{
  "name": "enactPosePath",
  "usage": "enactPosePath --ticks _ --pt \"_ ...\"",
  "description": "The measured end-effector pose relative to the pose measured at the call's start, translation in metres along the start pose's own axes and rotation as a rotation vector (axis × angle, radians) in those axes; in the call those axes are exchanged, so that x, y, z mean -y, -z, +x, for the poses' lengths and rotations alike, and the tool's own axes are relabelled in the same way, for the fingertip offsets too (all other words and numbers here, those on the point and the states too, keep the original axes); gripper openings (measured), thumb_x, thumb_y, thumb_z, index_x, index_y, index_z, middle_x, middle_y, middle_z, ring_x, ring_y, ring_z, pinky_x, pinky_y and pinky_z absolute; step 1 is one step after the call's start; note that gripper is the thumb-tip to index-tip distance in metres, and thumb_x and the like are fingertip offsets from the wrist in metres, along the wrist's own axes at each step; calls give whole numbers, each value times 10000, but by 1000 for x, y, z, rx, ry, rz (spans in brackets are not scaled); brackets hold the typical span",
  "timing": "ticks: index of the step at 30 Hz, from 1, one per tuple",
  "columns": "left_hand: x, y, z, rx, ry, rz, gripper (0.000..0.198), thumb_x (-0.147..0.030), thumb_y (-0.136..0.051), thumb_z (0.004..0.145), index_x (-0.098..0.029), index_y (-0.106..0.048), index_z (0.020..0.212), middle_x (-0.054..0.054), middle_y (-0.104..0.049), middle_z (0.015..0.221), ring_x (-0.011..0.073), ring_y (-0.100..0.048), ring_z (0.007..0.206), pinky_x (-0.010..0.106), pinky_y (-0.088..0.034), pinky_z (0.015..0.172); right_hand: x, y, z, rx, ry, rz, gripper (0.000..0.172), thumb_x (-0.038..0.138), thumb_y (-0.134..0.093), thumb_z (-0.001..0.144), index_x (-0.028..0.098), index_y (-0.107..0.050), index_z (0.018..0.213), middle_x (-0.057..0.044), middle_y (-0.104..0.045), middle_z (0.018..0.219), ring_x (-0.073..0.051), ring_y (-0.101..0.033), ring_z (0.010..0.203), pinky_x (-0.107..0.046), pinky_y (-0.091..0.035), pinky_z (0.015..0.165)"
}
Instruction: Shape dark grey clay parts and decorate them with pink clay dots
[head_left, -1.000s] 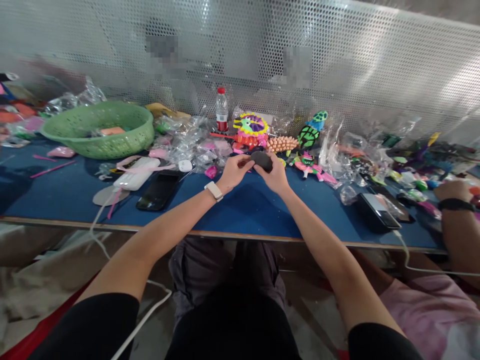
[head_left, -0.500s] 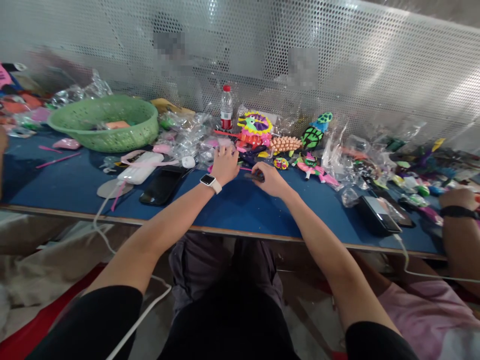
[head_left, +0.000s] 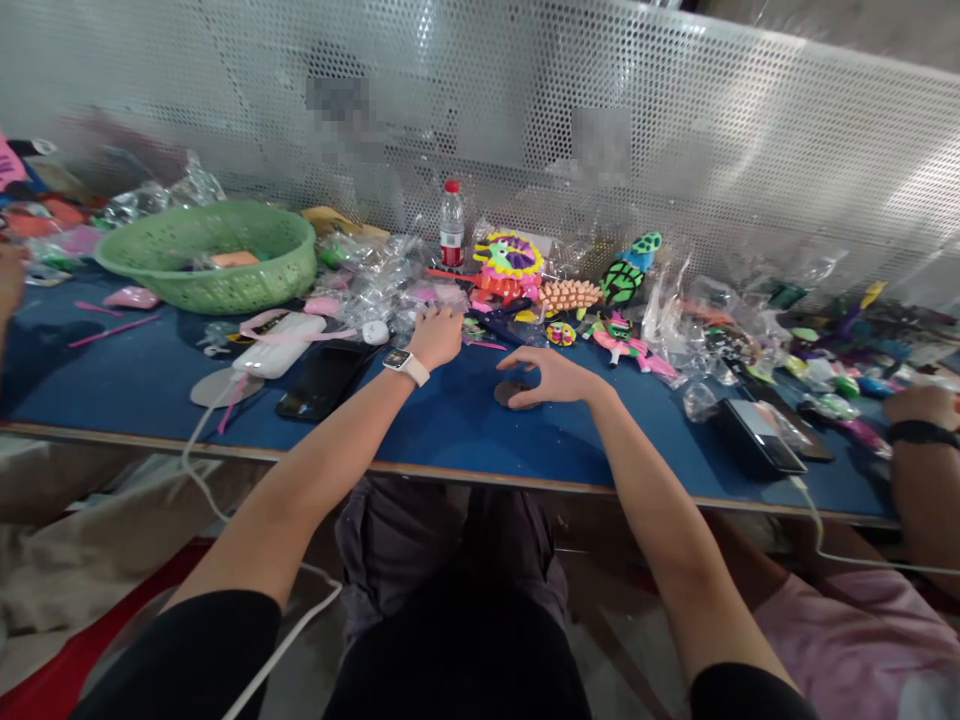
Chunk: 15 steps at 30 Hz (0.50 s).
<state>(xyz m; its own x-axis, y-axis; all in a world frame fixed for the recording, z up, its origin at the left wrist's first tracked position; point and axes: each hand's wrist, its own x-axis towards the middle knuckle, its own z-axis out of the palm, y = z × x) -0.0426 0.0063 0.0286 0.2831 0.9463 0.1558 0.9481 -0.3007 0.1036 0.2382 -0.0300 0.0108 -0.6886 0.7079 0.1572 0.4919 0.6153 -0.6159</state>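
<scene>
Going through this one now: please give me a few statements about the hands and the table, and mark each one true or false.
1. The right hand is at a dark round piece on the blue table. True.
2. The watch is worn on the right wrist. False: it is on the left wrist.
3. A bottle with a red cap stands upright toward the back. True.
4. The left hand is gripping that bottle. False: it is near the clear wrappers, with the bottle farther back.
5. The green basket is right of the bottle in the picture. False: it is to the left.
6. A black phone lies beside a white device. True.
</scene>
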Motion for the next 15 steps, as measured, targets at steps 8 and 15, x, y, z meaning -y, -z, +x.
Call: enactPosePath --ticks 8,15 --pt "-11 -23 13 -176 -375 -606 101 -264 -673 1080 -211 -751 1116 72 -792 967 252 -750 882 394 -604 875 -5 -22 19 -577 16 23 351 453 -835 1018 261 -805 1309 -142 -826 1303 -316 -820 1119 -526 -730 969" --pt "-27 -30 3 -97 -432 -848 195 -389 -722 1091 -240 -640 996 -14 -686 733 193 -675 653 332 -532 713 2 -15 16 -690 -19 69 204 473 -803 1018 272 -785 1045 -105 -805 1158 -273 -781 1012 -457 -712 854"
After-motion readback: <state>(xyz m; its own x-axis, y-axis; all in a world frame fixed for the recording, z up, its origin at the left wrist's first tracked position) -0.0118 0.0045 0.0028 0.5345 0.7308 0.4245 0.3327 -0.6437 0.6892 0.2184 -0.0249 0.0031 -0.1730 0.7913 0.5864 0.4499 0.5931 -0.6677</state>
